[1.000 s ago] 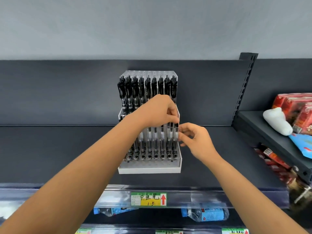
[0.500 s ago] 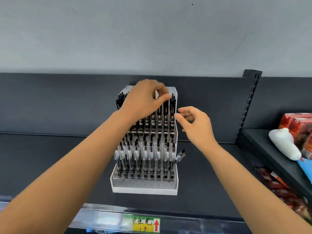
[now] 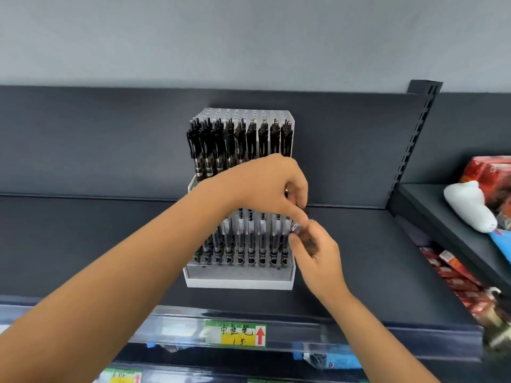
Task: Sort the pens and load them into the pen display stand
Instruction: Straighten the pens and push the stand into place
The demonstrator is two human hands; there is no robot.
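On the dark shelf (image 3: 83, 244), the pen display stand (image 3: 240, 280) sits nearly full. The left hand (image 3: 265, 186) curls over its right side (holding what, I cannot tell); the right hand (image 3: 318, 252) pinches a blurred, tilted pen (image 3: 302, 236) just beside its right edge.

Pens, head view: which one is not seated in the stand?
The pen pinched in the right hand, tilted just off the pen display stand's lower right edge. All the others in view stand upright in slots.
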